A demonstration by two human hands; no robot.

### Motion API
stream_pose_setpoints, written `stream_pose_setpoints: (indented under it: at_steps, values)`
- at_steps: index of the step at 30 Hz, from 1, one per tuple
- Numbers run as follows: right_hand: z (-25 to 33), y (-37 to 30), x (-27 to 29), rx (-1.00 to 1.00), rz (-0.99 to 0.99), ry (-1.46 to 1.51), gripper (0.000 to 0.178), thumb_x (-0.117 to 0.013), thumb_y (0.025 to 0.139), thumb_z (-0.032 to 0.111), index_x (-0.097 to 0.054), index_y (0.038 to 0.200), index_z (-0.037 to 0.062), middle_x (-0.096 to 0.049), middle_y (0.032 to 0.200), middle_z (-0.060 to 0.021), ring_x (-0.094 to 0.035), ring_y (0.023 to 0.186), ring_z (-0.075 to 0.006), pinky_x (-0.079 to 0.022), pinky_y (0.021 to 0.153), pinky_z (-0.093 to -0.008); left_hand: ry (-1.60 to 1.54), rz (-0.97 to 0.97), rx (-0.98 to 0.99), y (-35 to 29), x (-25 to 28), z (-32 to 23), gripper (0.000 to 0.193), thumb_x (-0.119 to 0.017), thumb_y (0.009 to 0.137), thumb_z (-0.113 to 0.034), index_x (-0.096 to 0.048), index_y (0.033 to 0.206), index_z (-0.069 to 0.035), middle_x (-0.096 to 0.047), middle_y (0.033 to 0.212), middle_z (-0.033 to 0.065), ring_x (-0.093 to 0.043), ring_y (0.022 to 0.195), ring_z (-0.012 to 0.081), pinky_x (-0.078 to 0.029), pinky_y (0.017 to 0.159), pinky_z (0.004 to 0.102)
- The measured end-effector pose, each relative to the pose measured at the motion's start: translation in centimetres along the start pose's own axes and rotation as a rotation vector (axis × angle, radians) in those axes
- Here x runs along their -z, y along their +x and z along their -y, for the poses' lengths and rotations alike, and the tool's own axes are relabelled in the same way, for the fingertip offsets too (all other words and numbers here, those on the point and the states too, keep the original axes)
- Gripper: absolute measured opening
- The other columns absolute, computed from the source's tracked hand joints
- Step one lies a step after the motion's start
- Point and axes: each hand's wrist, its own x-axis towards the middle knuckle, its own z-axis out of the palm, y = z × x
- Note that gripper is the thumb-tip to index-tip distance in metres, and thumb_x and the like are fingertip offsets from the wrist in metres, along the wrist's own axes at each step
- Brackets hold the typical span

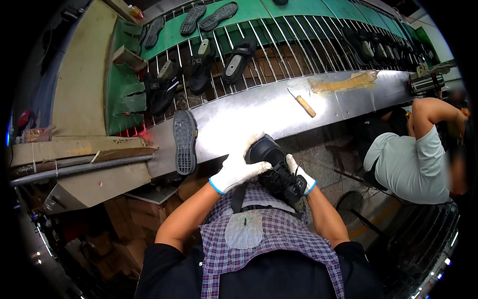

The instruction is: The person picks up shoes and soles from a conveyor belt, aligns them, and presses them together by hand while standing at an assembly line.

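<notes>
Both hands wear white gloves with blue cuffs and hold a black lace-up shoe (264, 151) in front of my plaid apron. My left hand (238, 168) is closed around the toe end, its thumb lying across the front of the shoe near the laces. My right hand (301, 175) grips the far side of the shoe by the laces; some of its fingers are hidden behind it. The shoe's heel end points toward my body. Left of my hands, a loose dark grey sole (184, 142) lies tread up on the metal ledge.
A wooden-handled hook tool (304, 106) rests on the metal ledge (224, 122). Behind it, a barred rack holds black shoes (239, 60) and loose soles (219, 16). A person (408, 164) in a light shirt sits at right. Cardboard boxes (144, 214) stand below left.
</notes>
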Motion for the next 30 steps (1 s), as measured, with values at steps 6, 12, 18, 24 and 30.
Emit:
stream_pose_setpoints:
  at_steps: [6,12,18,24,30]
  values:
    - [1.3,0.4,-1.2,0.18,0.057,-0.089,0.074,-0.041,0.111,0.059,-0.046,0.156,0.0012,-0.058,0.149,-0.0182,-0.061,0.132,-0.0261,-0.051,0.114,-0.0394,0.05,0.012,-0.073,1.0,0.9,-1.3,0.092,-0.094,0.077,-0.029,-0.049,0.153,-0.004,-0.057,0.147,0.0154,-0.053,0.139,0.0312,-0.041,0.12,0.045]
    - [9.1,1.2,-5.9,0.374,0.391,0.029,0.086,-0.038,0.105,0.072,-0.049,0.154,0.0023,-0.06,0.146,-0.0177,-0.06,0.133,-0.0326,-0.049,0.116,-0.0442,0.223,-0.08,-0.395,5.2,3.5,-15.6,0.098,-0.09,0.08,-0.03,-0.039,0.161,-0.011,-0.061,0.147,0.0166,-0.06,0.134,0.0295,-0.046,0.116,0.041]
    - [12.0,-0.2,-7.2,0.376,0.408,-0.224,0.077,-0.039,0.108,0.066,-0.048,0.154,0.0058,-0.061,0.143,-0.0163,-0.061,0.128,-0.029,-0.051,0.111,-0.044,0.455,0.021,-0.535,6.3,6.9,-22.7,0.09,-0.085,0.085,-0.046,-0.043,0.159,-0.017,-0.062,0.146,0.0167,-0.064,0.128,0.0334,-0.051,0.109,0.0425]
    - [21.1,-2.6,-8.8,0.453,0.077,-1.162,0.063,-0.045,0.11,0.053,-0.055,0.146,0.0016,-0.068,0.129,-0.014,-0.066,0.116,-0.0208,-0.056,0.1,-0.0368,0.343,-0.077,-0.519,5.5,8.4,-19.0,0.061,-0.082,0.088,-0.042,-0.063,0.139,-0.017,-0.069,0.132,0.0133,-0.07,0.116,0.0304,-0.054,0.104,0.0416]
    - [29.5,-4.1,-22.1,1.019,0.254,-1.297,0.067,-0.067,0.099,0.033,-0.047,0.156,0.0033,-0.06,0.142,-0.0183,-0.063,0.126,-0.0265,-0.049,0.109,-0.0385,0.298,-0.124,-0.443,6.0,8.6,-20.6,0.082,-0.089,0.081,-0.041,-0.051,0.147,-0.01,-0.064,0.137,0.0174,-0.066,0.124,0.0292,-0.052,0.107,0.0414]
